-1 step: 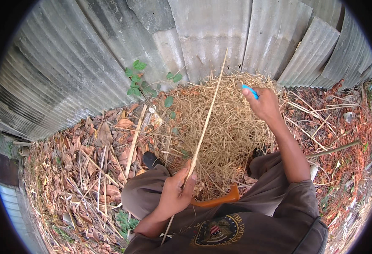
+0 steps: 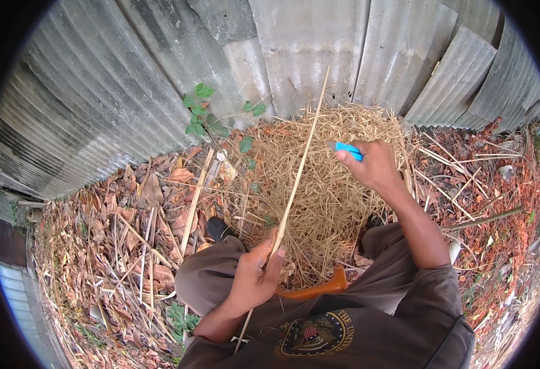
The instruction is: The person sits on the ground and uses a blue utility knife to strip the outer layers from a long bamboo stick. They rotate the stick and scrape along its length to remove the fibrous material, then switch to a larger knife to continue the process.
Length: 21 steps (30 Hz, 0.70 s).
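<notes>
The right hand (image 2: 377, 167) has shifted leftward, toward the long pale stick (image 2: 303, 160), and the short blue tool (image 2: 348, 152) in its fist now points its grey tip at the stick's side; it looks like a small knife, though the blade is too small to make out well. For the work in hand, this seems to bring the tool closer to bearing on the stick, but a gap shows between them, so they appear not to be touching. The left hand (image 2: 257, 277) has hardly moved: its thumb and fingers are closed around the lower part of the stick, which slants up and to the right above the heap of dry straw (image 2: 343, 203), its top end showing against the corrugated metal sheets (image 2: 313, 49). Below the straw, between the person's legs, sits a curved orange thing (image 2: 319, 288), partly hidden; dry leaves (image 2: 150, 197) cover the ground at left.
</notes>
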Each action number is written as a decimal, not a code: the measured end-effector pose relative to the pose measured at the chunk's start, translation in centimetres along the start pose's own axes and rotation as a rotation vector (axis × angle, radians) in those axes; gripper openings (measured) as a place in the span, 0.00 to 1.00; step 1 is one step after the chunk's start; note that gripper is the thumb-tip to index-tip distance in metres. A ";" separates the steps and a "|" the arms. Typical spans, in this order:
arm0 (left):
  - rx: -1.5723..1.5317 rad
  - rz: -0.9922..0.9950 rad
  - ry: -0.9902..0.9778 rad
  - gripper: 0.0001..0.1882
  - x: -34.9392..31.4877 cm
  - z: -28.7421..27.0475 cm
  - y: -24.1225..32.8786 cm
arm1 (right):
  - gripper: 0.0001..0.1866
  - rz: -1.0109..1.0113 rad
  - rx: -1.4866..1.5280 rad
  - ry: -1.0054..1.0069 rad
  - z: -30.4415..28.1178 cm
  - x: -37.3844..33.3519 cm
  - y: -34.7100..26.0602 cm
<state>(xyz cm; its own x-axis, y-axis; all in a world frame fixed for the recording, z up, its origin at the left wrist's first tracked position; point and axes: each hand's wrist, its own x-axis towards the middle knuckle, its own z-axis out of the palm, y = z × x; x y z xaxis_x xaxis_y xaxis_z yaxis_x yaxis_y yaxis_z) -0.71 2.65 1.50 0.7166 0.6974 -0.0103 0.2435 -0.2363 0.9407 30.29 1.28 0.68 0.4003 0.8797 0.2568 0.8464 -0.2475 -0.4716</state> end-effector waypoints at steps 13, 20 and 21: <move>0.220 -0.050 0.063 0.22 0.0 0.6 1.3 | 0.38 -0.366 -0.101 -0.158 2.5 -3.0 -6.0; 0.273 0.103 0.084 0.22 -0.3 0.8 0.7 | 0.39 -0.108 -0.066 0.064 1.8 1.3 -1.2; 0.279 0.061 0.063 0.22 -0.4 0.8 0.9 | 0.39 -0.136 -0.065 0.054 1.8 1.0 -1.3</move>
<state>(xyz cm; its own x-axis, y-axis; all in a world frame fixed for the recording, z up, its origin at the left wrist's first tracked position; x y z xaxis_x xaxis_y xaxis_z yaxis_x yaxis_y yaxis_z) -0.29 1.62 2.13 0.6956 0.7147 0.0729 0.3776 -0.4500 0.8093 28.95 3.25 0.05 0.2969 0.8843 0.3604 0.9146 -0.1548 -0.3737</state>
